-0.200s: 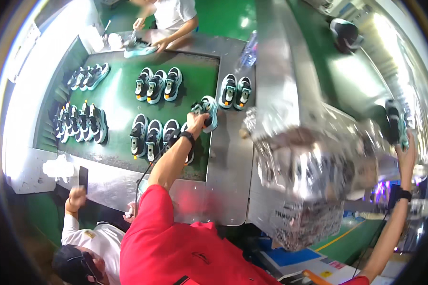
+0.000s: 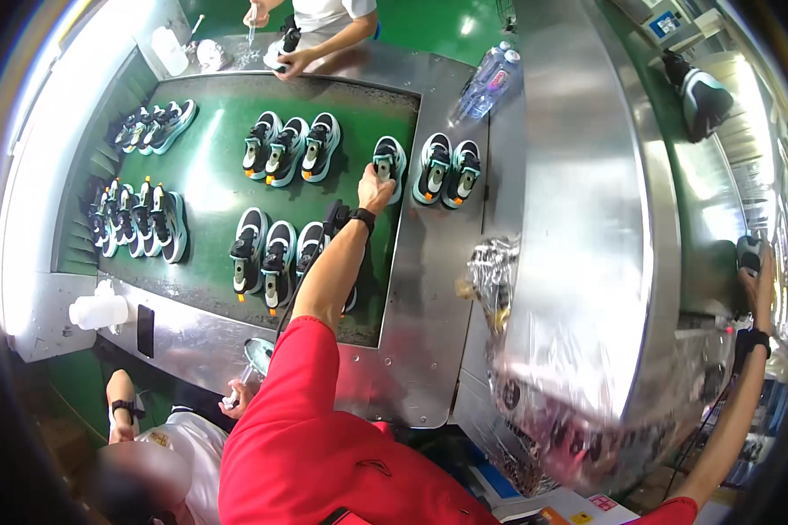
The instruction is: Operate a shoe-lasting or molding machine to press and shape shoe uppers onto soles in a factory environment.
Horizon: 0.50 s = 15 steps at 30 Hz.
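My left hand (image 2: pixel 376 188) is closed on the heel end of a black-and-white sneaker (image 2: pixel 390 159) with a pale blue sole. This sneaker is upright at the right side of the green belt (image 2: pixel 210 197). Just right of it, a pair of matching sneakers (image 2: pixel 432 168) stands on the metal border. Far to the right, my right hand (image 2: pixel 756 278) grips another dark sneaker (image 2: pixel 749 252), mostly hidden by the fingers. It is beside a second green belt (image 2: pixel 707 241). A further sneaker (image 2: pixel 702 98) lies farther along there.
Sneakers stand in rows on the belt, including three at the back (image 2: pixel 287 149). Plastic bottles (image 2: pixel 488 83) stand at the far corner. A metal housing (image 2: pixel 578 192) separates the belts. One co-worker (image 2: pixel 333 26) handles a shoe opposite; another (image 2: pixel 193 455) sits near left, by a phone (image 2: pixel 145 331).
The sneaker in my left hand has gone from tilted to upright on the belt. My right hand still holds its sneaker. The near co-worker's hand has drawn back from the phone.
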Each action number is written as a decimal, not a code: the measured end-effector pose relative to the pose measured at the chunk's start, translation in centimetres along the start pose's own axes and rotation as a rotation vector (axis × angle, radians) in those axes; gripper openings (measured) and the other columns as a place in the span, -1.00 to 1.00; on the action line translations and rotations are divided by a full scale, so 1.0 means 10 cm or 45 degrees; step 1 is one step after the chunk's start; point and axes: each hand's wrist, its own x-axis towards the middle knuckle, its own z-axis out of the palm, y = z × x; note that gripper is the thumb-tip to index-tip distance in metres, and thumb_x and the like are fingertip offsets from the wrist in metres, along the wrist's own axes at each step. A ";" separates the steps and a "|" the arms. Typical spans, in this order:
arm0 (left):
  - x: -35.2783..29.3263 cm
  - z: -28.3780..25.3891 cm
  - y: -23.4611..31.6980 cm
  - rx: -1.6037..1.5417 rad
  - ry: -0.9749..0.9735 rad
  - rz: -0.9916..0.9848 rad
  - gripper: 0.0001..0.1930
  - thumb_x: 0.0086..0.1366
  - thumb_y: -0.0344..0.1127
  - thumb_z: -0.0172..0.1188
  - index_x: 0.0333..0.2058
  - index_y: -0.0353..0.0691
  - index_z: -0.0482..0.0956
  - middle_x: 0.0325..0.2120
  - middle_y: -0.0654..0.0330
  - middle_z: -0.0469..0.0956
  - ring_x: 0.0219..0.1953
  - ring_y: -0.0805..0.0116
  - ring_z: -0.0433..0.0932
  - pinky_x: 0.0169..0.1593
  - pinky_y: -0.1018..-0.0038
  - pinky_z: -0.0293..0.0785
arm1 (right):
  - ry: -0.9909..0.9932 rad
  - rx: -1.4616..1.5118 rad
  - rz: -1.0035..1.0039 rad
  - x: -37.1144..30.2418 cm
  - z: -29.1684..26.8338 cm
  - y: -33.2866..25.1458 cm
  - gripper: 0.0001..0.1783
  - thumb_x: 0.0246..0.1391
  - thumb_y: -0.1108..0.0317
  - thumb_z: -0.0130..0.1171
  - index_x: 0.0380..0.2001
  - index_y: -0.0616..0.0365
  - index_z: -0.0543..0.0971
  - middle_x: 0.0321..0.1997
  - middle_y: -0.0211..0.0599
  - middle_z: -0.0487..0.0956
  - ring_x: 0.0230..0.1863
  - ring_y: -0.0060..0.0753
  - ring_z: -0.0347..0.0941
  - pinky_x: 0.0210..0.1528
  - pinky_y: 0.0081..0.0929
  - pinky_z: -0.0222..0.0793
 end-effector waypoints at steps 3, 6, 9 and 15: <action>0.02 0.12 -0.16 0.036 -0.013 0.266 -0.43 0.01 -0.23 0.23 0.01 -0.40 0.40 -0.14 -0.25 0.55 -0.06 -0.22 0.52 0.02 0.13 0.44 | -0.068 0.083 0.096 0.25 0.11 0.27 -0.15 -0.11 0.58 0.21 0.32 0.18 0.19 0.30 0.00 0.31 0.31 0.00 0.24 0.35 -0.27 0.13; -0.48 0.33 -0.18 -0.027 -0.128 0.322 -0.30 0.12 -0.20 0.28 0.18 -0.44 0.28 0.06 -0.22 0.45 0.14 -0.12 0.42 0.18 0.23 0.34 | 0.028 -0.045 0.074 0.11 -0.06 0.72 -0.28 -0.10 0.47 0.30 0.20 0.21 0.33 0.09 0.03 0.46 0.11 0.01 0.39 0.15 -0.22 0.31; -1.30 0.11 -0.75 -0.819 -0.445 -0.086 -0.41 0.27 -0.33 0.18 0.22 -0.46 0.24 0.12 -0.07 0.44 0.18 0.18 0.42 0.19 0.38 0.35 | 0.172 -0.214 -0.001 0.13 0.03 -0.34 -0.39 -0.16 0.45 0.39 0.03 0.22 0.41 -0.03 0.01 0.48 0.03 0.06 0.40 -0.02 -0.15 0.37; -3.49 0.09 -2.48 -0.412 -1.193 -0.045 -0.72 0.34 -0.22 0.07 -0.15 -0.32 0.55 -0.20 0.09 0.54 -0.12 0.19 0.50 0.05 0.22 0.44 | 0.331 -0.243 -0.192 0.10 -0.75 -1.23 -0.41 -0.31 0.29 0.47 -0.19 0.09 0.38 -0.19 -0.22 0.41 -0.11 -0.02 0.40 -0.18 -0.16 0.38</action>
